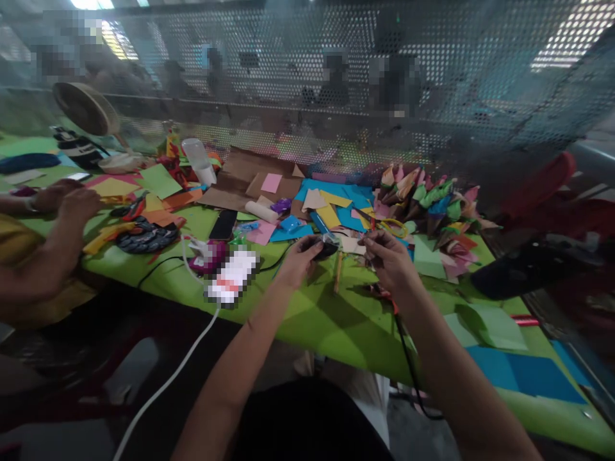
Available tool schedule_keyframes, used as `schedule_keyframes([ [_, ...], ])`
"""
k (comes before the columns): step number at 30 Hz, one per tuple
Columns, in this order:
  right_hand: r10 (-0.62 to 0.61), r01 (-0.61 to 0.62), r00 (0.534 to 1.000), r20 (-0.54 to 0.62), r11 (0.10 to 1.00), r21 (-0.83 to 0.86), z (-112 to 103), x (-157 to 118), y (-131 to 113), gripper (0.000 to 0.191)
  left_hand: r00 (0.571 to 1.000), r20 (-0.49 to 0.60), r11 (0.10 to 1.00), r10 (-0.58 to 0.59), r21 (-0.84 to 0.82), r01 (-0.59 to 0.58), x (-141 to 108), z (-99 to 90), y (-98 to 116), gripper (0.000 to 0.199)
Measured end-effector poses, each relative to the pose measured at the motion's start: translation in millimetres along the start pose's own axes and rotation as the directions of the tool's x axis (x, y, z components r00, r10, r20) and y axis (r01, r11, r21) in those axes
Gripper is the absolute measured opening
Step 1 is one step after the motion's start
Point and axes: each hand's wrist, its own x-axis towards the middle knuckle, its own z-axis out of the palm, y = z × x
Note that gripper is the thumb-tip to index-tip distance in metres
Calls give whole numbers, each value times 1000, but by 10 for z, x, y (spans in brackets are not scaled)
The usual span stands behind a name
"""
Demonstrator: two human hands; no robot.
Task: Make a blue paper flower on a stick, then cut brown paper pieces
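My left hand (302, 257) is closed around a small dark object (329, 246), whose kind I cannot make out. Opposite it, my right hand (390, 257) is pinched, its fingertips raised over the green table cover (307, 315); whatever they hold is too small to name. Between both hands a thin brownish stick (338, 272) points down toward the table's front edge. Below the right hand lies a dark tool with an orange part (382, 292), and a black cord hangs near it. Pieces of coloured paper (336, 211) are spread just behind the hands.
A lit phone (233, 276) with a white cable lies left of my forearm, beside a purple power adapter (207, 256). Folded paper flowers (427, 198) stand at the back right. Another person's hands (79, 202) work at the left. A perforated metal screen (288, 83) rises behind.
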Motion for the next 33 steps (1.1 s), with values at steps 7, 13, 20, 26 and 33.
schedule_keyframes([
  [7,-113,113,993,-30,994,5,-50,227,-227,23,999,40,999,33,11,-33,241,28,125,44],
  [13,-106,104,994,-31,992,-76,-34,332,-428,9,996,84,1000,-7,22,5,462,-5,139,35],
  [20,-98,97,995,-11,993,-61,202,499,-471,17,998,-19,996,-63,-65,62,635,-105,59,25],
  [26,-13,13,1000,2,1000,-28,479,563,-297,7,991,-128,994,-33,-103,20,658,-223,135,22],
  [33,-28,10,996,-84,978,-208,-6,126,-517,9,996,-89,996,26,-85,-34,622,-273,219,25],
])
